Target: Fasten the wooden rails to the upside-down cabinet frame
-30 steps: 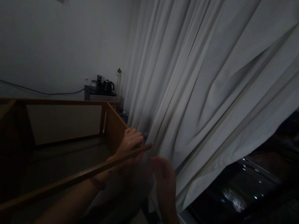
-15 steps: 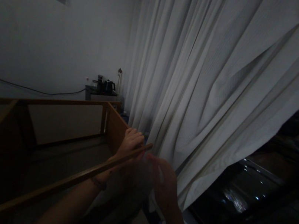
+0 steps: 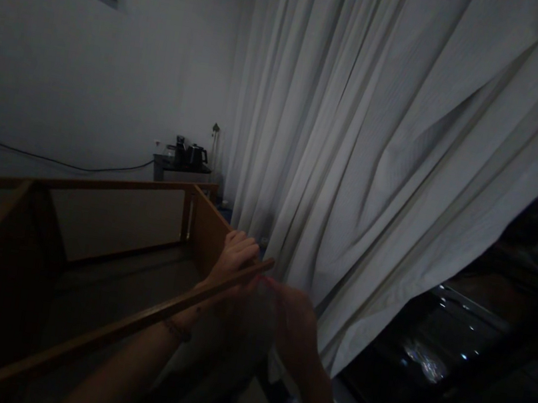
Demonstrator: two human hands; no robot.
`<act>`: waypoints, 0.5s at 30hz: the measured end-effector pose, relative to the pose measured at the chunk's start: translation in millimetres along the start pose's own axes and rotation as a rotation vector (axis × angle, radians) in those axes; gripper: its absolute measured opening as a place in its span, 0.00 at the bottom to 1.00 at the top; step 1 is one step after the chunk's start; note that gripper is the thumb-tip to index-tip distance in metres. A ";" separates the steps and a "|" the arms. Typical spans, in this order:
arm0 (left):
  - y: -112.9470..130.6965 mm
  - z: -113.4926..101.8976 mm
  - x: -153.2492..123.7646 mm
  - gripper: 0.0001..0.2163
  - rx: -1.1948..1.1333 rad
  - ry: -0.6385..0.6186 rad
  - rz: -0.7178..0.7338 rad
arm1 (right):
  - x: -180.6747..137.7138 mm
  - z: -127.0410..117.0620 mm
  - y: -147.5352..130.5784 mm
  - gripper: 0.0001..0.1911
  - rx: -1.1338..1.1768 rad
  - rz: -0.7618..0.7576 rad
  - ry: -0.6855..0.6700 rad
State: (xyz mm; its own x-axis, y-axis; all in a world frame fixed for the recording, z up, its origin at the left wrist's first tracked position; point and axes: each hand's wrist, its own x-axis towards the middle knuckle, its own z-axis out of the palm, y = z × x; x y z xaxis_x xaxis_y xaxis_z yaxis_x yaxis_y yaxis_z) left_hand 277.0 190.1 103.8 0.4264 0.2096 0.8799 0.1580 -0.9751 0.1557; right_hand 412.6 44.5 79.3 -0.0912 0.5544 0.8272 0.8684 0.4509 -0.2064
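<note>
A brown wooden frame (image 3: 151,313), like a piece of furniture with open sides, runs from the lower left to the middle. My left hand (image 3: 239,251) is closed over the end panel (image 3: 212,210) near the corner, its forearm passing under the near rail. My right hand (image 3: 297,327) is just right of that rail's end, fingers drawn together by the corner. Thumb and fingertips meet close to the wood; anything between them is too dark and small to make out.
A pale curtain (image 3: 312,114) hangs close on the right. Behind the frame, a black kettle (image 3: 196,156) stands on a small cabinet (image 3: 183,168). A dark cable (image 3: 52,160) runs along the wall. At the right are dark glossy surfaces (image 3: 451,336).
My right hand has turned slightly at the rail's end, and a pale patch beside its thumb no longer shows. My left hand and the frame have stayed put.
</note>
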 end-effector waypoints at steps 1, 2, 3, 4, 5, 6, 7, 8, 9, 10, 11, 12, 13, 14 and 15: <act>-0.4 0.4 0.0 0.11 0.003 -0.003 -0.001 | -0.3 0.0 -1.3 0.20 0.019 0.011 0.003; -0.7 0.8 0.0 0.11 0.008 -0.006 -0.002 | -0.9 0.2 -3.1 0.20 0.042 0.028 0.013; -1.1 1.2 0.1 0.11 0.012 -0.001 -0.002 | -1.6 0.6 -5.2 0.19 0.075 0.058 0.030; -1.5 1.6 0.2 0.11 0.016 0.006 0.002 | -2.4 1.3 -7.8 0.18 0.122 0.109 0.054; -1.9 2.0 0.2 0.11 0.018 0.011 0.009 | -2.9 2.3 -10.9 0.17 0.183 0.178 0.077; -2.1 2.4 0.3 0.11 0.017 0.019 0.016 | -2.9 3.5 -14.2 0.16 0.256 0.261 0.098; -2.2 2.6 0.4 0.11 0.014 0.022 0.022 | -2.3 4.7 -17.7 0.15 0.335 0.349 0.115; -2.0 2.5 0.5 0.11 0.012 0.025 0.022 | -1.0 5.9 -21.2 0.14 0.413 0.432 0.128; -1.6 2.2 0.7 0.11 0.011 0.024 0.019 | 1.1 6.9 -24.2 0.14 0.484 0.504 0.141; -0.9 1.5 1.0 0.11 0.013 0.018 0.011 | 3.7 7.7 -26.7 0.15 0.544 0.561 0.151; 0.0 0.6 1.4 0.11 0.015 0.009 0.000 | 6.6 8.3 -28.5 0.16 0.590 0.603 0.159; 1.0 -0.5 1.8 0.11 0.017 -0.004 -0.007 | 9.4 8.8 -29.4 0.18 0.625 0.638 0.168; 2.0 -1.7 2.4 0.11 0.016 -0.015 -0.010 | 11.7 9.2 -29.6 0.21 0.652 0.669 0.170; 2.8 -2.7 2.9 0.11 0.012 -0.020 -0.008 | 13.3 9.7 -29.0 0.23 0.674 0.695 0.153; 3.3 -3.4 3.4 0.11 0.007 -0.021 -0.002 | 14.1 10.1 -28.1 0.26 0.693 0.718 0.120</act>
State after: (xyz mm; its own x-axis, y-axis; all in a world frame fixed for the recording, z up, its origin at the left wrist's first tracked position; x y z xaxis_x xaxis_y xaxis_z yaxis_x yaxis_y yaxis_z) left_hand 276.0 187.3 108.8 0.4445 0.2131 0.8701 0.1652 -0.9741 0.1543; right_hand 382.0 46.7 91.4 0.4255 0.7982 0.4264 0.2200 0.3658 -0.9043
